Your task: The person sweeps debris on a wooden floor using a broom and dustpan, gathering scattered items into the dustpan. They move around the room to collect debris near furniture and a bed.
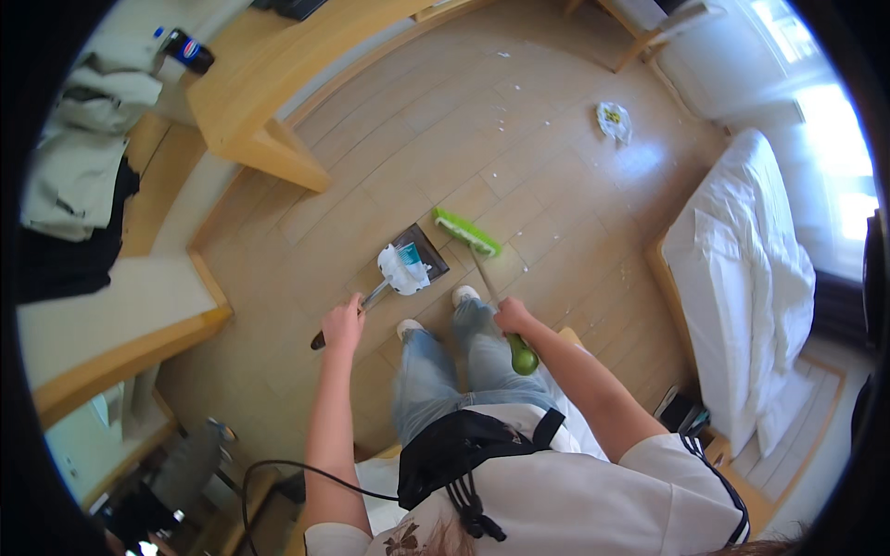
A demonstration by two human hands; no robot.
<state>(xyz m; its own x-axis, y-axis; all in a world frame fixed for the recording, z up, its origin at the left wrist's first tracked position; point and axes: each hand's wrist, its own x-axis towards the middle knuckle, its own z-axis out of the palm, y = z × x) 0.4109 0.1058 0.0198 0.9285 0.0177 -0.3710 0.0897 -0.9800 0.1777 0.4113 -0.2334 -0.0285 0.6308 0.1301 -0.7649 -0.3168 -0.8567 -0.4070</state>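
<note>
My left hand (pixel 342 325) is closed around the handle of a long-handled dustpan (pixel 431 249). The dark pan rests at floor level ahead of my feet, holding white crumpled waste (pixel 402 270) and a teal-and-white piece of packaging (pixel 414 258). My right hand (pixel 513 316) grips the pole of a broom, whose green bulbous end (pixel 523 356) shows just below the hand. The broom head (pixel 467 232), with bright green bristles, is to the right of the pan, apart from it.
Small white scraps (pixel 526 269) dot the wood-look floor. A crumpled plastic bag (pixel 615 123) lies farther off. A wooden desk (pixel 243 111) with a cola bottle (pixel 188 53) stands left; a bed with white bedding (pixel 737 292) stands right. A black cable (pixel 306 467) runs beside my left arm.
</note>
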